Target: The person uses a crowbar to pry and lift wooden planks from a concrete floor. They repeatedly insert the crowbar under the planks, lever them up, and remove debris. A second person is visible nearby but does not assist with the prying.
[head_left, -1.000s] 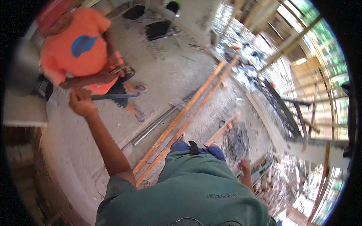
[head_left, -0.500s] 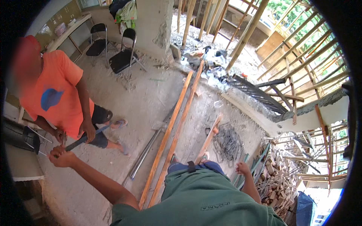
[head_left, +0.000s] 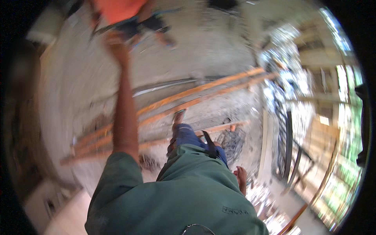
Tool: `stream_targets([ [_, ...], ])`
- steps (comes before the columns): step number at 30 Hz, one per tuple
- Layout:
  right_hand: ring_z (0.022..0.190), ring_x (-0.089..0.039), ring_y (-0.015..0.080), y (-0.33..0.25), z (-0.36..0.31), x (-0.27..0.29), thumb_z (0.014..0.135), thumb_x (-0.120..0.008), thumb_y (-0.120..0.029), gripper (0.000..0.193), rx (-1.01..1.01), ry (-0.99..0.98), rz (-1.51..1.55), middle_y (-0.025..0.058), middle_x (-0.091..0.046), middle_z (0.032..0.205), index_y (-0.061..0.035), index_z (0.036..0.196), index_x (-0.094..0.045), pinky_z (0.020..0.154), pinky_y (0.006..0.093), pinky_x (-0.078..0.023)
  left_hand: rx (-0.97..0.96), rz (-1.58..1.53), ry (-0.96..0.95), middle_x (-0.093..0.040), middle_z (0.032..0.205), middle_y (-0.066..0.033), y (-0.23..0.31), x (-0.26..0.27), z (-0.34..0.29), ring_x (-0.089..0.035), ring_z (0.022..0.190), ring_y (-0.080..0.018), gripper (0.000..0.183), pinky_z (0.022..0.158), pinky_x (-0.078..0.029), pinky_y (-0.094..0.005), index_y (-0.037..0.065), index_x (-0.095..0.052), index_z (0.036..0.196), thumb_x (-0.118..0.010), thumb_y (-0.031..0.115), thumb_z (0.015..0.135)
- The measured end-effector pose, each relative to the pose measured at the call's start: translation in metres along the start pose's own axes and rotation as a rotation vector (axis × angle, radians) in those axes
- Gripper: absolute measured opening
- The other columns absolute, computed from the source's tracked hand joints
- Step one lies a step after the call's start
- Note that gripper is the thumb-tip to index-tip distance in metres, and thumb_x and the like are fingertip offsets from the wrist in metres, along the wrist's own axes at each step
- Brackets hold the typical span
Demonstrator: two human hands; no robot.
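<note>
My left arm stretches out to the far left, and my left hand [head_left: 114, 41] is smeared by motion. Its fingers do not show clearly, and I cannot tell if it holds anything. Close beyond it, a long dark bar [head_left: 117, 25] slants across the front of a person in an orange shirt [head_left: 119, 8]. Whether my hand touches that bar is unclear. My right hand [head_left: 241, 175] hangs low beside my right hip with its fingers curled in, and nothing shows in it.
Long orange-brown wooden beams [head_left: 203, 88] lie across the floor by my feet, beside a metal pipe [head_left: 162, 87]. A tangle of wire [head_left: 231, 145] sits ahead of my right leg. Dark metal grating [head_left: 280, 137] and bamboo poles [head_left: 333, 156] stand to the right.
The whole view has swung round to the left and blurred. The person in orange now appears at the top edge, and my left arm points upward in view. One foot has stepped forward.
</note>
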State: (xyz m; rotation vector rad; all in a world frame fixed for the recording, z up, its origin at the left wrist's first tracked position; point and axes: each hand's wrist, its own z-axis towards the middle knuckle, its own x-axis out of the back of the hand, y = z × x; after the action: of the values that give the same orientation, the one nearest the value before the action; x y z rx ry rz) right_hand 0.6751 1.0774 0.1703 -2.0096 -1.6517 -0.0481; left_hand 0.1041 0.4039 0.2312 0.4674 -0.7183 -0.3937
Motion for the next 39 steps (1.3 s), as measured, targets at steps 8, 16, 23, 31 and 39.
stream_targets([
  [8,0.051,-0.058,0.0157,-0.078,0.170,0.006,0.100,-0.050,-0.027,0.024,0.466,-0.397,-0.442,0.0035,-0.056,0.066,-0.0084,0.113,-0.060,0.045,0.0295,-0.048,0.706,-0.214,-1.095,-0.068,0.094,-0.0215,0.150,0.176,-0.520,-0.067,0.089,-0.0356,0.029,0.077,-0.050,-0.0468,0.004,-0.068,0.093,-0.061,0.032,0.088],
  [16,0.100,-0.065,0.0383,-0.049,0.314,-0.143,0.090,-0.055,-0.028,0.039,0.931,-0.307,-1.862,0.0216,-0.068,0.107,-0.0011,0.117,-0.060,0.083,0.0478,-0.051,1.668,0.024,-0.308,-0.069,0.089,-0.0139,0.192,0.365,-0.776,-0.069,0.077,-0.0230,0.026,0.070,-0.053,-0.0384,0.003,-0.065,0.098,-0.055,0.026,0.094],
  [23,0.118,-0.052,0.0420,0.109,0.339,-0.376,0.084,-0.063,-0.025,0.047,0.983,-0.811,-1.787,0.0238,-0.055,0.128,-0.0057,0.126,-0.053,0.098,0.0496,-0.045,1.584,-0.261,-0.060,-0.064,0.091,-0.0073,0.217,0.212,-0.841,-0.064,0.084,-0.0150,0.025,0.076,-0.052,-0.0309,0.002,-0.059,0.112,-0.052,0.023,0.101],
  [31,0.132,-0.041,0.0340,0.284,0.456,-0.502,0.073,-0.082,-0.034,0.092,1.121,-0.336,-2.079,0.0117,-0.041,0.144,-0.0220,0.148,-0.029,0.101,0.0626,-0.037,1.672,-0.429,-0.475,-0.063,0.092,-0.0145,0.241,0.167,-0.882,-0.064,0.082,-0.0267,0.032,0.080,-0.052,-0.0376,0.002,-0.057,0.121,-0.060,0.000,0.089],
  [39,0.119,-0.049,0.0325,0.260,0.432,-0.501,0.073,-0.078,-0.027,0.066,1.318,-0.358,-2.114,0.0128,-0.051,0.121,-0.0174,0.130,-0.048,0.087,0.0503,-0.048,1.729,-0.421,-0.399,-0.064,0.092,-0.0134,0.220,0.186,-0.890,-0.067,0.084,-0.0251,0.029,0.073,-0.053,-0.0347,0.003,-0.058,0.120,-0.058,0.002,0.091],
])
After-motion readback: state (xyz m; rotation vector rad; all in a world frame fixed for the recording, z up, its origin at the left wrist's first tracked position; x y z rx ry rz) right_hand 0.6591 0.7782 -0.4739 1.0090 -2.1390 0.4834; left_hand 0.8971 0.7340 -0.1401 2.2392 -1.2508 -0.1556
